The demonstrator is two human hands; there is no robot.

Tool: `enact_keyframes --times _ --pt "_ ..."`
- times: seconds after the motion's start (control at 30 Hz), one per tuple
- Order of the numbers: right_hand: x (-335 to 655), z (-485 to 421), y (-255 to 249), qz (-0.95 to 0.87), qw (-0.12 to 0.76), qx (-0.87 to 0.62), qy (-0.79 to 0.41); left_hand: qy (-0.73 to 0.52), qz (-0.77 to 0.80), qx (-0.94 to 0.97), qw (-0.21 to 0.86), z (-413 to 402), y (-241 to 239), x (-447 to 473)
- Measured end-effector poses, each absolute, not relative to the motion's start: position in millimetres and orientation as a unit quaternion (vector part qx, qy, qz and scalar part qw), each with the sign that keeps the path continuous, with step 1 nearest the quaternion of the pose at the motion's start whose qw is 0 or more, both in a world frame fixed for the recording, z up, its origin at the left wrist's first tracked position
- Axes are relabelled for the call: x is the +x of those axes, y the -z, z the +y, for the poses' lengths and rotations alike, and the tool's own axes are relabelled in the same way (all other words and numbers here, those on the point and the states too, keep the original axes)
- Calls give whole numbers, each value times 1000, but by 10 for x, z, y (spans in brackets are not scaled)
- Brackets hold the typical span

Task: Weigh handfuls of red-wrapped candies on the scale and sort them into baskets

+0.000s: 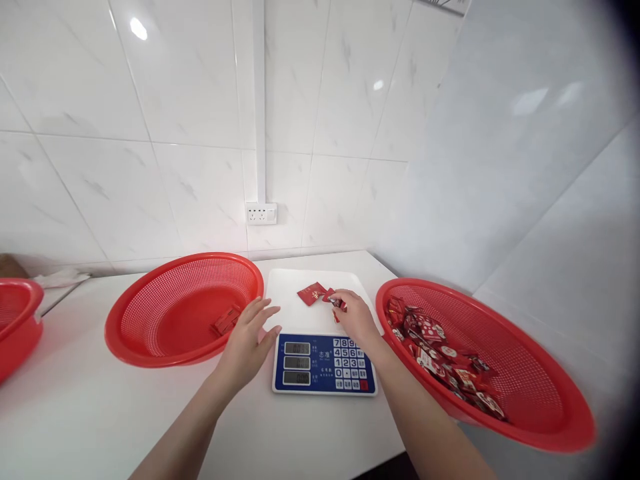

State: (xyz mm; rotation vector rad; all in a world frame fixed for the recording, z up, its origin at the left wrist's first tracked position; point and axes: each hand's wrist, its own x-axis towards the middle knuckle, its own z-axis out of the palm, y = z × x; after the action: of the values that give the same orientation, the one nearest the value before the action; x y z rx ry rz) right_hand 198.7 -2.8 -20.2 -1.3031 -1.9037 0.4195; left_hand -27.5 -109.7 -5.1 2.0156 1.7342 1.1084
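My left hand (246, 347) is open, fingers apart, between the left red basket (145, 293) and the scale. Over the white weighing plate (283, 300) of a digital scale, my right hand (354, 319) pinches small red wrapped packets (336, 303), partly hidden by the fingers. Beside them, flat on the plate, lies a red packet (311, 294) with gold marks. The scale's blue panel (324, 363) has displays and a keypad, nearest to me. A few red packets (226, 320) rest in the left basket, partly behind my left hand.
To the right, a large red basket (545, 373) holds many red wrapped packets (440, 353). Another red basket (20, 333) is cut off at the left edge. A tiled wall (200, 187) with a power socket (261, 213) stands behind the white table (240, 433).
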Motion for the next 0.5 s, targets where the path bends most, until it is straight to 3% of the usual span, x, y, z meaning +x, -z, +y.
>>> enact_keyframes --times 0.1,0.27,0.5 --pt "1893 -239 32 -750 430 -431 -259 -411 566 662 271 -1082 1 -125" --pt "1678 -646 -188 -800 357 -311 -368 -482 453 556 503 -1032 -22 42" --pt "1563 -558 -30 -726 447 -346 -391 -596 406 400 566 -1048 22 -38"
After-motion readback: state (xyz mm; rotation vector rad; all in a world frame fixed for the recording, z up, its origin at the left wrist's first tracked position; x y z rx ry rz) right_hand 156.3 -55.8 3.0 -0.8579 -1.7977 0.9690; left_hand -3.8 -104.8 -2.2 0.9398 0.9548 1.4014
